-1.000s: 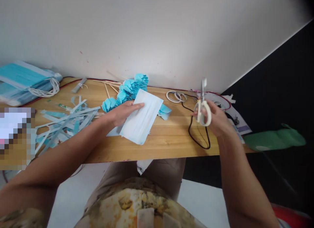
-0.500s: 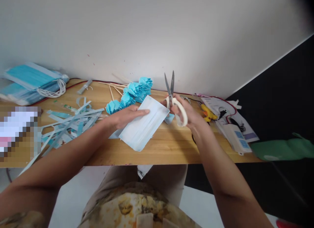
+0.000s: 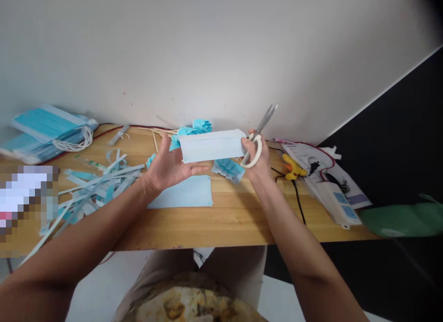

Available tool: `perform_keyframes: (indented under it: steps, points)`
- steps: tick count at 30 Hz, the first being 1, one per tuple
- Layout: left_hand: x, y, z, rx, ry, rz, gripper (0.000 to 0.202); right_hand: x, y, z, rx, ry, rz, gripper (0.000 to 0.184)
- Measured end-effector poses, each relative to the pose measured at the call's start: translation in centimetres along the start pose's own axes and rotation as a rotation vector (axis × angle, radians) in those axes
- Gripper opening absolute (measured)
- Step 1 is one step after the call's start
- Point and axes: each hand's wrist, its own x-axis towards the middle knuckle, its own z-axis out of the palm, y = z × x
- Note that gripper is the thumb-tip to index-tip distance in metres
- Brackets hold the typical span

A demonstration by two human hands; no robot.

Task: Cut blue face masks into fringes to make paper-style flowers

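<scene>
A pale blue face mask sheet, with no ear loops showing, is held up above the table. The thumb of my right hand pinches its right end. That same hand also carries white-handled scissors, whose blades point up and to the right, close together. My left hand is open, palm up, its thumb raised and fingers stretched out under the sheet's left end. Below lies another light blue sheet, flat on the wood. A pleated blue piece rests under the right end of the raised sheet.
Cut strips lie in a heap at left, with stacked masks behind. Blue flowers on sticks lie near the wall. At right are a yellow glue gun, a power strip and a green bag.
The mask sheet has turned from slanted to nearly level and shifted into my right hand's grip. My left hand has released it and opened. The scissor blades have closed together and tilted right.
</scene>
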Motion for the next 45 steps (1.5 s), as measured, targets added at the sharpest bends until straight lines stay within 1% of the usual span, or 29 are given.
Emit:
perform_keyframes:
  steps: [1,3,6,8,11,13,15,17,19,22,25,28,30,34,36,38,42,45]
  points:
    - [0.1,-0.2,0.2,-0.001,0.001,0.006,0.091,-0.1,0.5,-0.2,0.015,0.026,0.014,0.046]
    - [0.2,-0.5,0.2,0.028,0.027,0.02,0.085,-0.3,1.5,-0.6,0.003,0.027,0.002,0.047]
    - [0.4,-0.9,-0.3,0.083,0.085,0.06,0.068,-0.7,2.2,-1.2,-0.082,-0.033,-0.101,0.043]
    - [0.3,-1.0,-0.7,0.1,0.101,0.067,0.063,-0.8,2.3,-1.4,-0.127,-0.08,-0.142,0.042]
    - [0.3,-1.1,-0.5,0.129,0.138,0.052,0.06,-1.0,2.2,-1.3,-0.134,-0.102,-0.142,0.046]
    - [0.2,-1.2,-0.1,0.191,0.196,0.049,0.053,-1.3,2.1,-1.1,-0.113,-0.105,-0.136,0.048]
    - [0.2,-1.4,0.3,0.29,0.282,0.071,0.042,-1.6,1.9,-0.9,-0.107,-0.137,-0.124,0.048]
    - [0.2,-1.4,0.3,0.363,0.373,0.129,0.036,-1.9,1.6,-0.9,-0.129,-0.197,-0.089,0.048]
    - [0.2,-1.2,0.1,0.385,0.458,0.191,0.036,-2.1,1.2,-1.1,-0.13,-0.272,-0.054,0.05]
    - [0.3,-0.5,-0.6,0.398,0.542,0.262,0.035,-2.1,0.5,-1.7,-0.078,-0.392,-0.042,0.05]
    - [0.4,0.3,-1.1,0.386,0.557,0.346,0.032,-2.0,-0.1,-2.1,-0.1,-0.48,-0.019,0.048]
    - [0.6,0.8,-1.3,0.34,0.573,0.453,0.032,-2.0,-0.2,-2.2,-0.183,-0.551,0.03,0.051]
    - [0.7,0.9,-1.4,0.354,0.593,0.488,0.031,-2.0,-0.1,-2.2,-0.225,-0.599,0.055,0.054]
    - [0.8,0.7,-1.6,0.391,0.615,0.502,0.031,-2.3,0.3,-1.7,-0.267,-0.657,0.075,0.057]
    - [0.7,0.5,-1.6,0.398,0.618,0.506,0.033,-2.6,0.3,-1.4,-0.261,-0.665,0.095,0.059]
    - [0.5,0.5,-1.2,0.443,0.634,0.483,0.035,-2.8,0.2,-1.1,-0.254,-0.663,0.113,0.061]
    - [0.0,0.8,-0.1,0.563,0.712,0.406,0.03,-2.9,0.0,-0.9,-0.25,-0.654,0.112,0.064]
    - [-0.2,1.0,0.4,0.587,0.722,0.388,0.034,-2.9,0.1,-1.0,-0.249,-0.652,0.099,0.066]
